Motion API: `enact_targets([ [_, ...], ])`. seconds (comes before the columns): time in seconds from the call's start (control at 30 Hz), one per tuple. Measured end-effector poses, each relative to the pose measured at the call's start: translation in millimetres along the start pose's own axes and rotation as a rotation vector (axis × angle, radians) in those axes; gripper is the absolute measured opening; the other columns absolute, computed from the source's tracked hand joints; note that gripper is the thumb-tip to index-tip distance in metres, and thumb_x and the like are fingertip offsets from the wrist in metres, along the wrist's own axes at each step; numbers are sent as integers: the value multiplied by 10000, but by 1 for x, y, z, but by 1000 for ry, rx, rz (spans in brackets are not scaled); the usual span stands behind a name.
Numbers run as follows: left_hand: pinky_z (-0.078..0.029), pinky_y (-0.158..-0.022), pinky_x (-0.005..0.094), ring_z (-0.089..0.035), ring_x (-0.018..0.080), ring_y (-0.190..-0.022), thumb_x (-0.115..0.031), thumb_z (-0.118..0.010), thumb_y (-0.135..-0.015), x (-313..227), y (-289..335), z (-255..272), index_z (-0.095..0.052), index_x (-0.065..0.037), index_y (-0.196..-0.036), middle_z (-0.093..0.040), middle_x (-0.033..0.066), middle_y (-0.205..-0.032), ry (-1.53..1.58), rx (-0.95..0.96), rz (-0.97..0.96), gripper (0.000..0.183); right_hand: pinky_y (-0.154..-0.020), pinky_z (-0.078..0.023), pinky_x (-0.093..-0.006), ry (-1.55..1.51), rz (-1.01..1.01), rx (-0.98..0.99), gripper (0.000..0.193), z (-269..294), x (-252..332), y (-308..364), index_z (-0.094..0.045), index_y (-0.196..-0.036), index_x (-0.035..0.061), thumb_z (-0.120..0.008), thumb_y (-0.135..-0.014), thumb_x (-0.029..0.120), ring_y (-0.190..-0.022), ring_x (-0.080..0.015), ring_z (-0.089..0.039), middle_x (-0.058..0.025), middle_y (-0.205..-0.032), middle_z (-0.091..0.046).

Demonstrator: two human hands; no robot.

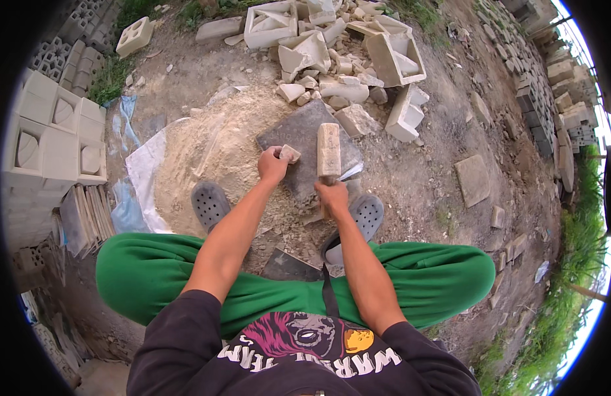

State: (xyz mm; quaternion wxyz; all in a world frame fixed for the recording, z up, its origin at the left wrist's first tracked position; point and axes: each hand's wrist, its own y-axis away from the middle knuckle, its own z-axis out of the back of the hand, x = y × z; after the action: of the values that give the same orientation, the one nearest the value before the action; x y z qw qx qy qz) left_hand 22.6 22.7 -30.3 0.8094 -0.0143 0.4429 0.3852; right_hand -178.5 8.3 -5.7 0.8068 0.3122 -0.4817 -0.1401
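A small pale chunk of broken block (290, 154) is pinched in the fingers of my left hand (272, 165), over the left part of a dark square slab (299, 125). My right hand (332, 195) is closed round the handle of a mallet (328, 150). Its long, dust-coated rectangular head stands just right of the chunk, above the slab, and the two are apart. Whether the mallet's head touches the slab I cannot tell. Left of the slab spreads a heap of pale crushed grit (213, 145), partly on a white sheet (147, 175).
Beyond the slab lies a pile of broken pale blocks (342, 63). Stacked decorative blocks (58, 132) stand at the left, near blue plastic scraps (127, 208). My grey clogs (210, 203) flank the work spot. A flat square slab (472, 181) lies on the right, with block stacks (535, 112) farther off.
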Motion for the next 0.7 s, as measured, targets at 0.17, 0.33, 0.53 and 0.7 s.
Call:
enact_targets([
  [0.17,-545,-805,345,-723,201,-895,-252,-807,-810,-1,-1,-7,-735,-28,-1084,-761,110,-997,107,-39,110,361,-485,-511,-358,62,205,10,279,-5,13,-4,-676,-858,-60,-760,-787,196,-513,-192,-634,-81,-646,-651],
  [0.33,-545,-750,359,-726,243,-807,-244,-794,-793,7,-6,-3,-778,-87,-1006,-762,101,-893,79,-34,93,266,-466,-488,-332,-75,258,23,178,-18,45,10,-651,-809,-41,-734,-806,116,-509,-159,-620,-63,-625,-629],
  [0.53,-547,-728,358,-727,255,-791,-251,-824,-750,-6,-8,0,-801,-116,-940,-762,107,-871,39,25,178,234,-488,-514,-335,20,145,77,226,-25,27,-3,-671,-826,-24,-754,-781,181,-523,-177,-648,-85,-654,-664],
  [0.7,-549,-747,355,-729,255,-804,-274,-853,-715,0,-14,6,-803,-125,-920,-763,102,-868,52,43,208,259,-464,-498,-331,-14,163,34,182,-11,49,6,-633,-774,-19,-731,-789,134,-495,-181,-625,-75,-617,-634],
])
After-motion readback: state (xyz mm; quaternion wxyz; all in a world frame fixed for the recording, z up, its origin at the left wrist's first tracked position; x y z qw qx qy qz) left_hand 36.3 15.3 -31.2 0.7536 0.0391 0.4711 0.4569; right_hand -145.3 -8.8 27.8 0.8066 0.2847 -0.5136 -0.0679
